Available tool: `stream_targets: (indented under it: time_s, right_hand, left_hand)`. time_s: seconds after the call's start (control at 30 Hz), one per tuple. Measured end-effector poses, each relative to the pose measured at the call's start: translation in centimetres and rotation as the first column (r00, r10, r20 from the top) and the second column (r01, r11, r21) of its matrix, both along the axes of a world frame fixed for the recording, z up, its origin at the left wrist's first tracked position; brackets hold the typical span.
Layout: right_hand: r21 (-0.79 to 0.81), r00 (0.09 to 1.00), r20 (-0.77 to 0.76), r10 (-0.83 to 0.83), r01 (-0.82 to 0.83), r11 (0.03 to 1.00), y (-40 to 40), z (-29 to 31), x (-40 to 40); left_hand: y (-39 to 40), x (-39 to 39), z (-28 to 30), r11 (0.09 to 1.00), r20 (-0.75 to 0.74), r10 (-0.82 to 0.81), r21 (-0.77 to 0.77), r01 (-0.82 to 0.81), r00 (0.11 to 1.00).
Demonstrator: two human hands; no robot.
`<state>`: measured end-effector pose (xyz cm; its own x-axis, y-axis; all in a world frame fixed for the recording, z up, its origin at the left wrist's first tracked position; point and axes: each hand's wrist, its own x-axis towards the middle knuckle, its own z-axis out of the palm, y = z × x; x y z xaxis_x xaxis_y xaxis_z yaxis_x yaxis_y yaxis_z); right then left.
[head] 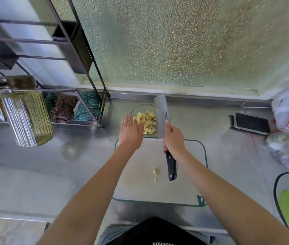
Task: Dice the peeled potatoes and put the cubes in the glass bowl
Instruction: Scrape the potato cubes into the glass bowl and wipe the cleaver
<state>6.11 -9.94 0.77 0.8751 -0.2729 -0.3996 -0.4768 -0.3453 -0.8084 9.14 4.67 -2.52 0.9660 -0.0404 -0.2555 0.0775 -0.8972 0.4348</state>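
Spanning the steel desk (228,156), a green-rimmed rectangular cutting board (189,174) carries two stray potato cubes (155,175), while the right hand (174,140) grips a cleaver (161,114) over the round glass bowl (136,107) of cubes, left hand (131,131) flat, fingers straight beside it.

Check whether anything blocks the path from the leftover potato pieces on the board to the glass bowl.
Nothing rests on the cutting board between the potato pieces and the glass bowl. Only the hands are there: the right hand holds the knife over the bowl's rim, the left hand beside it.
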Motion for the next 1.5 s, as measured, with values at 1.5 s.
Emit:
stream_targets:
  time_s: [1.5]
  right_hand:
    - [0.006, 0.984, -0.176, -0.004, 0.005, 1.0, -1.1, -6.6, -20.0]
  left_hand:
    - [-6.8, -18.0, -5.7, 0.925, -0.018, 0.073, -0.374, -0.074, 0.997]
